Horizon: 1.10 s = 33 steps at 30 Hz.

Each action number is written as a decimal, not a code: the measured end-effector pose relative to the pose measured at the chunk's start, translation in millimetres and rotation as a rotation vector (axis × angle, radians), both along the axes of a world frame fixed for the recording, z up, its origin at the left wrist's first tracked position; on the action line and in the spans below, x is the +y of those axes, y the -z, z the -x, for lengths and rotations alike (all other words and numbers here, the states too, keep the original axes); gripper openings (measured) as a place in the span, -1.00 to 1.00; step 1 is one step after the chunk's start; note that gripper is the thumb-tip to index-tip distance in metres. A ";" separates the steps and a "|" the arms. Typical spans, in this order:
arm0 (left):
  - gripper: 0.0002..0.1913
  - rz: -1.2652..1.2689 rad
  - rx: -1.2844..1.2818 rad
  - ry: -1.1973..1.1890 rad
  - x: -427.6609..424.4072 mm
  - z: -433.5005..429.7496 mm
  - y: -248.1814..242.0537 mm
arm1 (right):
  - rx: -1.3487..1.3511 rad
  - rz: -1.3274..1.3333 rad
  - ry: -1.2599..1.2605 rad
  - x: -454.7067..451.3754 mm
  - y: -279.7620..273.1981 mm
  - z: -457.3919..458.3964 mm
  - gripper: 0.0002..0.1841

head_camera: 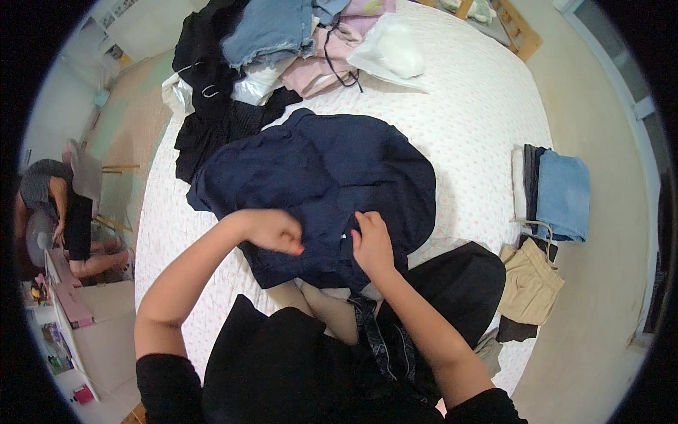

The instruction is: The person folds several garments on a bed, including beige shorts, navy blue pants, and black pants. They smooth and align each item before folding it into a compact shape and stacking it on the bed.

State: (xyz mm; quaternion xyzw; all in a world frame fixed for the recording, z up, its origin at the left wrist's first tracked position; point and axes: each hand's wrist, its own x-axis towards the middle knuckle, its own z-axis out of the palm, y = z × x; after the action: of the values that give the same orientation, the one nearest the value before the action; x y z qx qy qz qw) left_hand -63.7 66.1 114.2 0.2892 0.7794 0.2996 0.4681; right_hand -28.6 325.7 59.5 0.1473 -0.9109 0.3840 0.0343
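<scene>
A navy blue garment [371, 159] lies spread on the bed in front of me, its folds rumpled. My left hand [275, 231] is over its near left part, fingers curled and slightly blurred; whether cloth is between them cannot be made out. My right hand [371, 241] is at the garment's near edge, thumb and fingers on the cloth beside a small white patch. A dark patterned strap or band [371, 334] hangs from the near edge across my lap.
Black clothes [212, 132], blue denim [270, 32], pink cloth [312, 69] and a white plastic bag [392, 50] lie at the far side. Folded jeans [564, 193], a hanger [551, 244] and beige shorts [532, 283] are on the right. Another person [58, 206] bends over at the left.
</scene>
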 end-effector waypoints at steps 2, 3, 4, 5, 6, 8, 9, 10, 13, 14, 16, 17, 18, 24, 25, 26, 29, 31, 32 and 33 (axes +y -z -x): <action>-0.76 -0.107 0.327 -0.146 27.6 24.8 11.7 | -0.098 0.008 0.077 -5.2 4.3 10.3 -0.65; -0.79 -0.106 0.529 -0.300 46.6 33.9 20.0 | -0.163 0.004 0.052 -4.5 5.0 14.7 -0.65; -0.78 -0.065 0.651 -0.450 64.4 39.6 28.1 | -0.292 -0.021 0.052 -3.5 5.3 19.5 -0.64; -0.68 0.059 0.694 -0.566 81.7 44.6 36.2 | -0.416 -0.041 0.049 -2.1 5.5 22.6 -0.64; -0.60 0.152 0.711 -0.565 96.2 47.1 43.9 | -0.431 -0.087 0.043 -1.2 5.6 25.4 -0.64; -0.46 0.281 0.628 -0.595 116.0 48.5 57.4 | -0.425 -0.149 0.007 -0.8 6.4 28.5 -0.63; -0.39 0.303 0.529 -0.625 121.8 49.2 63.3 | -0.405 -0.200 0.008 -1.2 7.1 28.8 -0.63; -0.34 0.342 0.364 -0.631 124.3 53.1 68.0 | -0.366 -0.231 0.002 -2.1 8.0 28.5 -0.63; -0.32 0.291 0.231 -0.603 118.6 58.3 76.6 | -0.247 -0.254 -0.021 -4.7 9.1 29.5 -0.69; -0.36 0.217 0.291 -0.597 115.3 58.7 77.2 | -0.248 -0.263 -0.029 -5.1 8.3 30.3 -0.72; -0.39 0.090 0.264 -0.595 109.7 62.2 73.3 | -0.165 -0.247 -0.041 -4.4 3.7 33.5 -0.78; -0.39 0.040 0.240 -0.586 106.5 63.3 68.9 | -0.081 -0.219 -0.044 -3.4 -0.2 35.1 -0.82; -0.40 0.028 0.216 -0.610 104.1 63.7 62.9 | -0.019 -0.199 -0.042 -2.6 -5.1 36.2 -0.85; -0.48 -0.120 -0.059 -0.833 95.5 67.8 17.0 | 0.119 -0.051 -0.187 -0.8 -38.0 41.1 -0.90; -0.49 -0.113 -0.095 -0.840 95.3 69.3 11.2 | 0.107 -0.033 -0.192 -1.7 -41.9 41.3 -0.90; -0.49 -0.104 -0.131 -0.846 94.6 71.3 6.1 | 0.144 -0.063 -0.197 -2.5 -45.4 42.5 -0.91; -0.51 -0.107 -0.143 -0.862 95.5 73.7 -1.5 | 0.223 -0.129 -0.224 -2.8 -53.2 46.8 -0.92; -0.51 -0.071 -0.110 -0.857 96.1 74.9 -2.1 | 0.236 -0.144 -0.251 -0.7 -57.1 49.7 -0.94; -0.51 -0.075 -0.112 -0.869 96.5 74.9 -1.6 | 0.265 -0.176 -0.282 0.7 -58.7 51.1 -0.94; -0.51 -0.081 -0.100 -0.882 96.6 75.1 -0.8 | 0.293 -0.209 -0.313 2.0 -60.0 52.0 -0.93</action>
State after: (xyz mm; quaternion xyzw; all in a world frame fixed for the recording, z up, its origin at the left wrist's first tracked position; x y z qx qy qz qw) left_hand -138.8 162.7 115.0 -0.0678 0.7923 0.5145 0.3208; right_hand -80.7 327.7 119.5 0.3436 -0.8970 0.2629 0.0909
